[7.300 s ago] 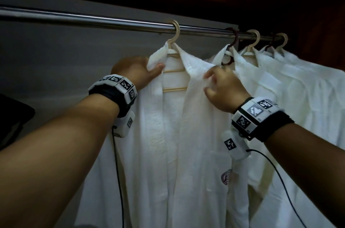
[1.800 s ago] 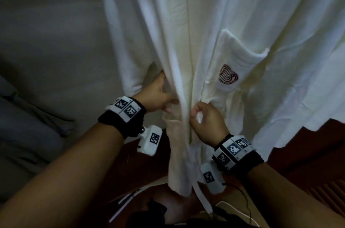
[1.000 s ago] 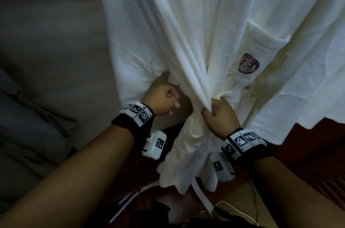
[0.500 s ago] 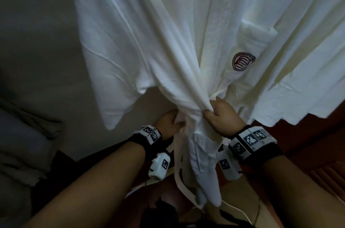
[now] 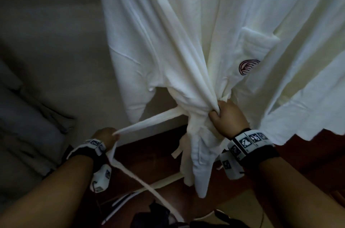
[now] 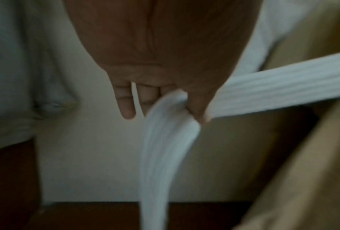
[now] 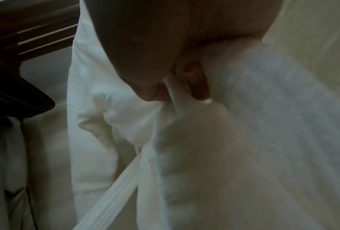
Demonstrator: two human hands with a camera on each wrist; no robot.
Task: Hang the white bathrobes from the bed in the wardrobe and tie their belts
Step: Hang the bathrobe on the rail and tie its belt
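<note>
Bathrobe (image 5: 186, 41) hanging in wardrobe, done | belt (image 5: 149, 121) pulled taut by left hand (image 5: 105, 135) grip | right hand (image 5: 226, 115) grip bunching waist | knot not yet tied

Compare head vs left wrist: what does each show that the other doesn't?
Head only: right hand bunching the bathrobe at the waist, the red pocket logo, the belt's far tail dangling.
Left wrist only: the belt pinched between thumb and fingers, seen from the palm side.
Both: left hand holding the belt, pulled sideways from the robe.
</note>
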